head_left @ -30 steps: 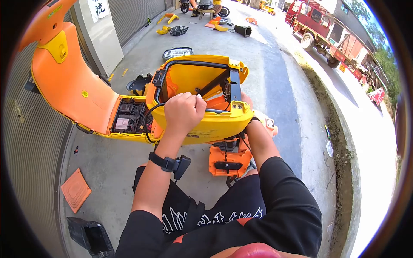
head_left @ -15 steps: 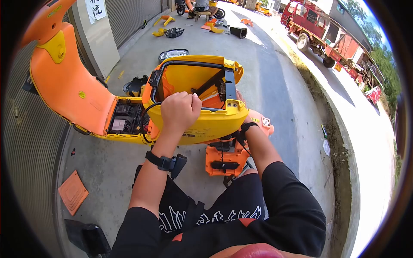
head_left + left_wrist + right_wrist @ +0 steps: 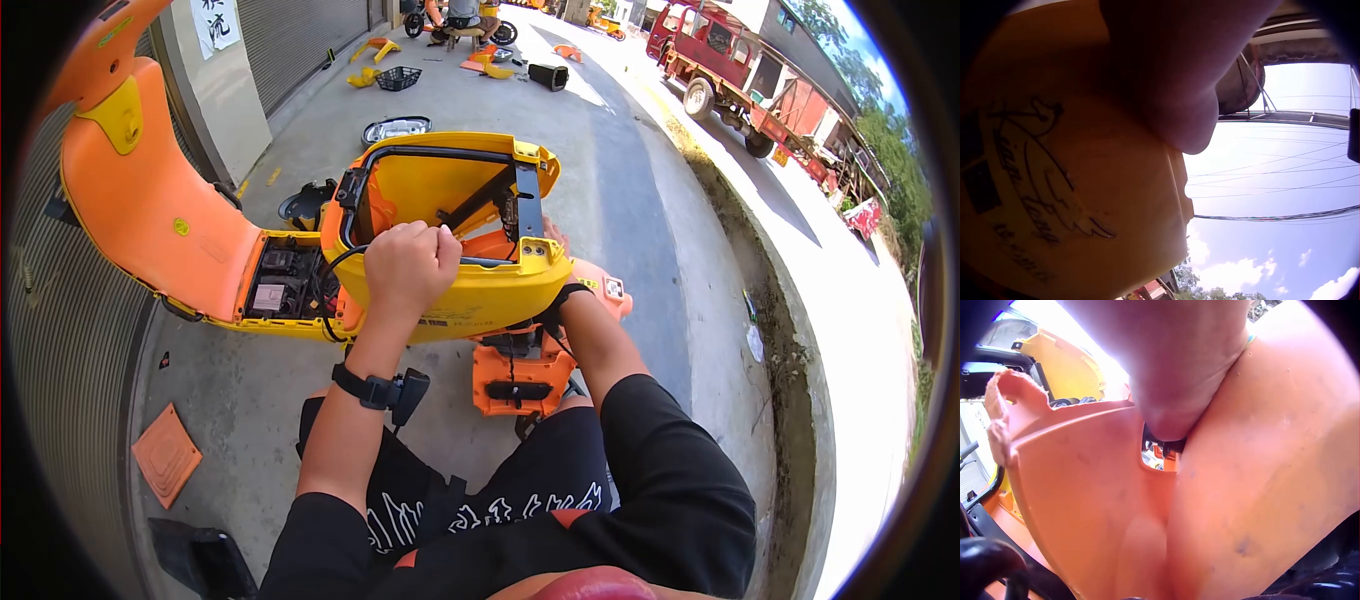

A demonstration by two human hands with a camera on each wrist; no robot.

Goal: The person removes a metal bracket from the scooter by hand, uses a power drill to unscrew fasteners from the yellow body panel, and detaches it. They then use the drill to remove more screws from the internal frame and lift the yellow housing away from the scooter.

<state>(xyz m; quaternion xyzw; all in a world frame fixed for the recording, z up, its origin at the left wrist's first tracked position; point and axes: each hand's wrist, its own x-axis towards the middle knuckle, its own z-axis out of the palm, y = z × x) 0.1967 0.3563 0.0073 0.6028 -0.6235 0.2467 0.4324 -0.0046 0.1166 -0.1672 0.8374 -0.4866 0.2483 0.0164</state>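
Note:
A scooter lies across the head view, with its yellow body shell (image 3: 480,305) around an uncovered seat frame. My left hand (image 3: 410,265) grips the near rim of that shell, fingers folded over the edge. Black printed lettering shows on the shell beneath it in the left wrist view. Beyond the shell's right end my right hand (image 3: 556,236) is partly visible beside the black crossbar (image 3: 528,195). The right wrist view has this hand's heel against an orange tail panel (image 3: 1260,462); its fingers are hidden there.
The orange front shield (image 3: 160,200) rises at left, beside an open battery bay (image 3: 280,280). On the concrete lie an orange cover (image 3: 166,455), a black bin (image 3: 205,555) and a black basket (image 3: 399,78). A red truck (image 3: 720,70) stands beyond the kerb; a person (image 3: 463,15) sits farther back.
The scooter and surroundings have shifted slightly left in the head view. My left hand keeps its hold on the rim; slightly more of the right hand's fingers shows beyond the shell.

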